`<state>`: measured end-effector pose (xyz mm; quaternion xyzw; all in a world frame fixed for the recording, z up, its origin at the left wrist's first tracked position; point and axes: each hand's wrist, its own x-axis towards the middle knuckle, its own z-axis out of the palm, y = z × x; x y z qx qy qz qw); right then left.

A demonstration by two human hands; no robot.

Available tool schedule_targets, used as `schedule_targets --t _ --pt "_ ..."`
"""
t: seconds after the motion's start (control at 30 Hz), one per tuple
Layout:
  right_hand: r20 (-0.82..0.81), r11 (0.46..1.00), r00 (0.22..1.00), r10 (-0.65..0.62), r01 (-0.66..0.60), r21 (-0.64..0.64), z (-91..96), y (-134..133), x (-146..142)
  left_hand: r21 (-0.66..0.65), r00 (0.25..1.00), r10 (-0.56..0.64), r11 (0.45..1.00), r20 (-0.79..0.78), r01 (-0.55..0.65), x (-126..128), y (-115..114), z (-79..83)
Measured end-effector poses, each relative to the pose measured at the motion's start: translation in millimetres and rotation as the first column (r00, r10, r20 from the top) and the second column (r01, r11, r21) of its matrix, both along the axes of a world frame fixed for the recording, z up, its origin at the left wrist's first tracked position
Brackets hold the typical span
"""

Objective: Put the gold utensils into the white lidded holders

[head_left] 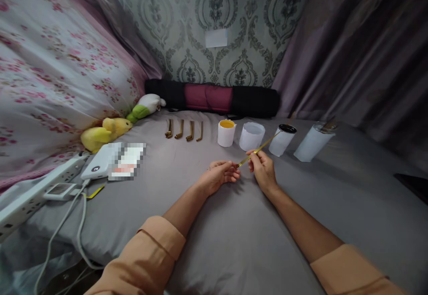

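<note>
A slim paintbrush [264, 146] with a gold ferrule slants between my two hands, its bristle end low on the left. My right hand [264, 171] grips it near the ferrule, thumb and fingers closed round it. At the bristle end, my left hand [221, 178] pinches the tip with thumb and forefinger, while its other fingers curl loosely below. Beyond my hands stand a white cup of yellow-orange paint [226, 133], a wide whitish cup [252, 137] and a white cup with dark contents [282, 141]. The brush's handle end overlaps the dark cup's rim in view.
Several bronze-coloured pipe-shaped pieces [190, 131] lie in a row at the back left. A tall white container [314, 142] stands at right. Plush toys [107, 133], a white power bank [102, 161] and a power strip [43, 192] with cables line the left. A black-and-maroon roll [209, 98] lies behind.
</note>
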<state>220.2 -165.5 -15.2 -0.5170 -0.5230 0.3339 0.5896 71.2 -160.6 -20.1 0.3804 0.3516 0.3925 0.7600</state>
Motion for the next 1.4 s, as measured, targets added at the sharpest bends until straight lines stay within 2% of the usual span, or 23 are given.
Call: schedule_targets --t 0.23,0.57,0.87,1.03,1.2,1.4 --pt "0.056 0.999 0.998 0.010 -0.012 0.039 -4.9 1.2 2.1 -0.071 0.996 -0.068 0.995 0.050 0.071 1.1 -3.6 5.1" --pt "0.046 0.999 0.998 0.045 -0.045 0.009 -6.1 1.6 1.1 -0.108 0.987 -0.135 0.984 0.086 0.144 -0.6 -1.4 -0.9" --pt "-0.112 0.988 0.987 0.111 -0.122 -0.094 -4.1 1.3 4.2 -0.119 0.981 -0.143 0.980 0.129 0.158 -2.2 -0.1 -2.4" --pt "-0.227 0.985 0.966 0.123 -0.146 -0.091 -7.6 7.1 9.5 -0.139 0.985 -0.118 0.981 0.123 0.135 -2.6 -0.2 -0.8" --pt "-0.316 0.993 0.946 0.075 -0.099 -0.061 -5.3 14.4 17.4 -0.149 0.986 -0.115 0.980 0.121 0.133 -3.0 -0.2 -0.6" --pt "-0.375 0.998 0.927 -0.010 -0.013 -0.059 11.4 16.3 29.5 -0.172 0.990 -0.100 0.978 0.097 0.116 -3.3 -1.9 2.0"
